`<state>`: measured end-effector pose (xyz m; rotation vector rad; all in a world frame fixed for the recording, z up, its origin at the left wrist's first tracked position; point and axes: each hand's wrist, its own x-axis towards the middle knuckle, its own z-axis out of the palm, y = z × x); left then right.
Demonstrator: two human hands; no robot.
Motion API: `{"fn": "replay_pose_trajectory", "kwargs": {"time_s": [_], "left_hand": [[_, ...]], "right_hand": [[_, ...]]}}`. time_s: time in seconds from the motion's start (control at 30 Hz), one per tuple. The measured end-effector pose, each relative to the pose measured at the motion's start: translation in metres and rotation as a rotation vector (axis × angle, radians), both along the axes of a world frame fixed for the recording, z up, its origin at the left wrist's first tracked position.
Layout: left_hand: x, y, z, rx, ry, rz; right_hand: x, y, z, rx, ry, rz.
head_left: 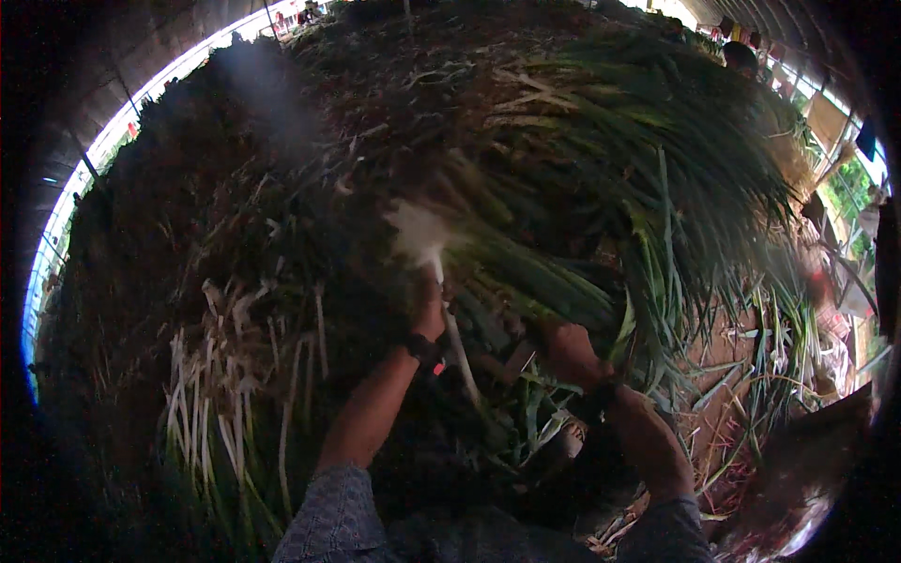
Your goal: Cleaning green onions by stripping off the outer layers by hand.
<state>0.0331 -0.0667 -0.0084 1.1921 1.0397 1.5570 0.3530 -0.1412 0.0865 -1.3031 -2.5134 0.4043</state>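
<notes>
Down close, pale stems point(194, 413) are lying at left; loose leaves point(532, 413) are cluttering below the right hand point(571, 352). A white stalk point(459, 352) is slanting between it and the left hand point(428, 308), running close by the left; I can't tell whether either is gripping. Beyond, leafy greens point(648, 122) are sprawling.

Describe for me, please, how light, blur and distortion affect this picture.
Head view: the daylight strip at left glares, while the pile sinks into shadow; head view: the pale tuft above the left hand is blurred, the white stalks at lower left clearer; head view: fisheye curves the strip, leaving black corners.
</notes>
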Motion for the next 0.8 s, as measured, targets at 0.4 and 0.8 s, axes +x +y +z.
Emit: {"fn": "replay_pose_trajectory", "kwargs": {"time_s": [0.4,0.8], "left_hand": [[0.006,-0.014,0.019,-0.097,-0.281,-0.294],[0.033,-0.011,0.024,-0.276,0.289,0.012]], "right_hand": [[0.011,-0.011,0.032,0.027,0.185,0.010],[0.034,-0.006,0.054,-0.306,0.756,-0.110]]}}
